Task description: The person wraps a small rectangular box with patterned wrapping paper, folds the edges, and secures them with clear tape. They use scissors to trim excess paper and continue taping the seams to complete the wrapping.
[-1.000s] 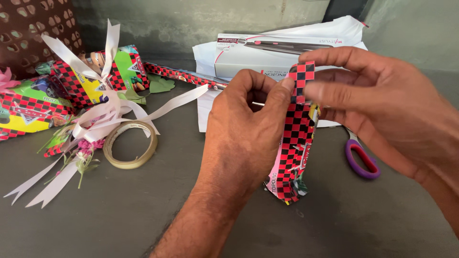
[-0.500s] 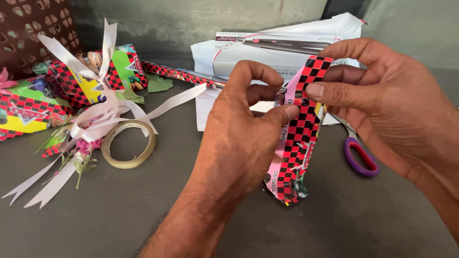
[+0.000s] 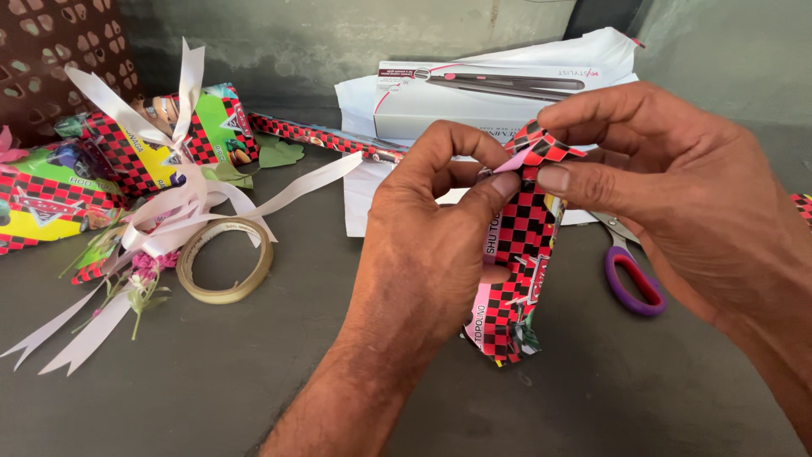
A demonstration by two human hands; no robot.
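I see my left hand [image 3: 427,228] and right hand [image 3: 677,195] both pinching the top flap of a small parcel in red-and-black checkered wrapping paper [image 3: 516,279], fingers [image 3: 499,182] closed tight on the fold; its lower end rests on the dark worktop [image 3: 254,381]. Just beyond my fingers lies a long white box [image 3: 440,93] on white paper. Purple-handled scissors [image 3: 630,283] lie under my right hand, partly hidden. Well left of my fingers sit a tape roll [image 3: 224,271], white ribbons [image 3: 194,195] and another wrapped parcel [image 3: 152,140]
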